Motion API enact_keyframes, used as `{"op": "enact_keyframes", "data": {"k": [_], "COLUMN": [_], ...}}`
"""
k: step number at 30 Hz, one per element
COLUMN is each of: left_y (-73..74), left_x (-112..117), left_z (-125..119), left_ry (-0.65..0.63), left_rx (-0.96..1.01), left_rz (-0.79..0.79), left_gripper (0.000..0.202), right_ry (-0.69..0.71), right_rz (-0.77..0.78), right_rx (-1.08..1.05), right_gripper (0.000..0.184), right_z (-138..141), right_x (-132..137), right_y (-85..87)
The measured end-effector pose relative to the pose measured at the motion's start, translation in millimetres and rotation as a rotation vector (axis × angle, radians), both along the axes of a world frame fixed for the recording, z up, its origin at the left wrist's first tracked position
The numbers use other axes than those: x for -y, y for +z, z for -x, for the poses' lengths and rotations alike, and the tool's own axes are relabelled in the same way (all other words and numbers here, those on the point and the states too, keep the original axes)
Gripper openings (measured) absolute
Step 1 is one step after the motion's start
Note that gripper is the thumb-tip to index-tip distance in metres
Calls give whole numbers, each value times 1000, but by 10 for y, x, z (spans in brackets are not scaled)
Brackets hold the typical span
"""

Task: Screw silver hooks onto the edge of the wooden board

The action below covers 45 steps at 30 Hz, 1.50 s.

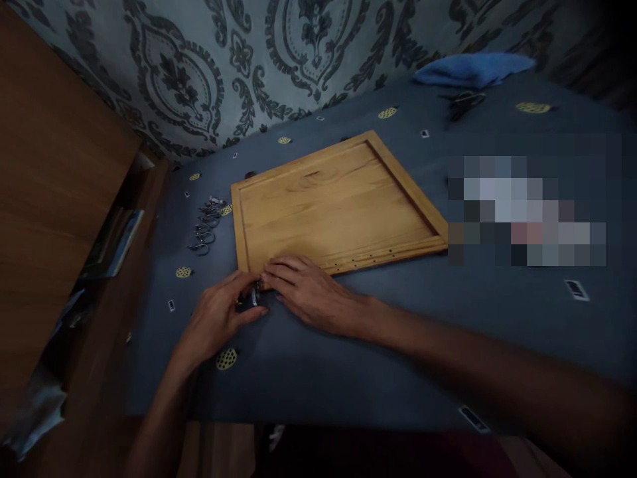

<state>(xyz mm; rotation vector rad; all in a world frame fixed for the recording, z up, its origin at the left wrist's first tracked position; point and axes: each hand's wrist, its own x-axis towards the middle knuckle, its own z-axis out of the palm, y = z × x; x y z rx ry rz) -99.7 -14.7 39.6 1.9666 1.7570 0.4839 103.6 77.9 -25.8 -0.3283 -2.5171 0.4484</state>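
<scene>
A framed wooden board (318, 206) lies on the dark patterned cloth, with small dark holes along its near edge. At its near left corner my left hand (216, 315) has thumb and fingers around a small shiny metal hook (255, 294). My right hand (316, 292) rests over the near edge, its fingers bent across the rim and their tips close to the hook. Exactly how the hook meets the board is hidden by my fingers. Several similar metal hooks (203, 232) lie in a row left of the board.
The dark tablecloth (348, 372) has pineapple prints. A blue cloth (472, 70) lies at the back right, with a dark object (460, 103) in front of it. A blurred-out patch covers the right side. Wooden furniture (54, 186) stands at the left, and a patterned wall is behind.
</scene>
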Motion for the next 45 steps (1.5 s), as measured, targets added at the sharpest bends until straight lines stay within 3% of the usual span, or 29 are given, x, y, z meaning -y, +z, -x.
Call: {"op": "enact_keyframes", "data": {"k": [6,10,13,16,18,20,29,45], "left_y": [27,181,375,544,611,640,525,446], "left_x": [-14,-5,1,-22,-59,-105,-228,-299], "left_z": [13,20,-77,-281,-422,-523,-546,-564], "left_ry": [13,83,239,393,429,457,462,436], "left_rx": [-49,6,243,638,835,907,1037,969], "left_rz": [15,-45,-231,-501,-572,-620,-574,-610], "left_gripper": [35,44,34,32,33,35,34,33], "right_ry": [-7,5,8,3,-5,-12,-4,-13], "right_rz": [2,24,11,-14,-38,-56,-43,-85], "right_rx": [12,21,19,8,1,8,23,27], "right_gripper": [35,35,32,30,29,30,30,31], "right_z": [-4,-8,-5,1,3,3,10,23], "right_x": [3,2,-2,-3,-1,1,-9,-4], "right_y": [22,33,23,8,4,5,-15,-34]}}
